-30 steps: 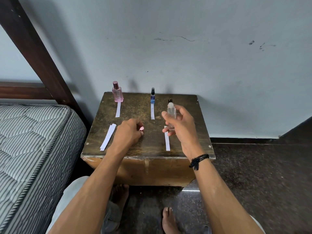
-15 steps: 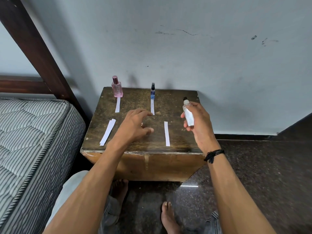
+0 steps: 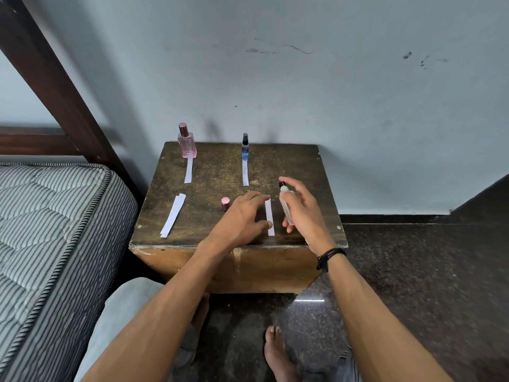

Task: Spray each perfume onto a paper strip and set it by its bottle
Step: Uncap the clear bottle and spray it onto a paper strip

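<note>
On the brown wooden table (image 3: 209,186) a pink perfume bottle (image 3: 187,143) stands at the back left with a paper strip (image 3: 188,170) in front of it. A slim blue bottle (image 3: 245,149) stands at the back centre, and its strip (image 3: 245,172) lies before it. My right hand (image 3: 301,209) grips a clear spray bottle (image 3: 286,205), tilted, nozzle toward the left. My left hand (image 3: 242,217) lies flat with straight fingers touching a third strip (image 3: 269,217). A small pink cap (image 3: 225,203) stands left of that hand.
A stack of spare paper strips (image 3: 173,215) lies at the table's left front. A striped mattress (image 3: 49,232) and a dark wooden bed frame (image 3: 55,86) are on the left. The wall is just behind the table. My bare feet rest on the dark floor below.
My left hand let go of the pink cap, now standing on the table, and slid right onto the strip. My right hand brought the clear bottle closer beside the strip.
</note>
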`<action>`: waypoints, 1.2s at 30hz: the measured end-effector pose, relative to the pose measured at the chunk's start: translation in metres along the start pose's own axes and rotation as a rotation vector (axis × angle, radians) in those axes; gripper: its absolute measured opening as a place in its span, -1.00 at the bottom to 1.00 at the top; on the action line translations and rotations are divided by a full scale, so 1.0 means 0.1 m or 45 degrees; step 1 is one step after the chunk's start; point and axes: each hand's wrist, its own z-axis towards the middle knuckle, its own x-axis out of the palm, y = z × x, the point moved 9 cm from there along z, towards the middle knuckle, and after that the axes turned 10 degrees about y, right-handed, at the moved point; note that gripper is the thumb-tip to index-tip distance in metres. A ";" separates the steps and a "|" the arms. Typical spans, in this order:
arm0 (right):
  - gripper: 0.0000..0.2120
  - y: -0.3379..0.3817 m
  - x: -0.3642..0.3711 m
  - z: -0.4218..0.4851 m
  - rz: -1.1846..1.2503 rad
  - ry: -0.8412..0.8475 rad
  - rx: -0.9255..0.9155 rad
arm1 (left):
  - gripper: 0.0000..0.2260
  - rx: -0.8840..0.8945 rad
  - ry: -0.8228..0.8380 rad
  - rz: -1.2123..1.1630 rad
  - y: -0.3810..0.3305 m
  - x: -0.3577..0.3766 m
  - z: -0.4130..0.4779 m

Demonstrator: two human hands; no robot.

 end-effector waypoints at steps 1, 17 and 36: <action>-0.68 -0.02 -0.01 -0.01 -0.040 -0.009 0.003 | -0.40 -0.009 0.009 -0.015 0.01 0.01 0.01; -0.67 0.02 0.06 -0.04 -0.711 -0.140 -0.165 | -0.13 -0.130 0.058 -0.278 0.15 0.13 0.03; -0.75 -0.04 0.15 0.11 -1.149 0.110 -0.179 | -0.08 -0.155 0.086 -0.253 0.16 0.20 0.05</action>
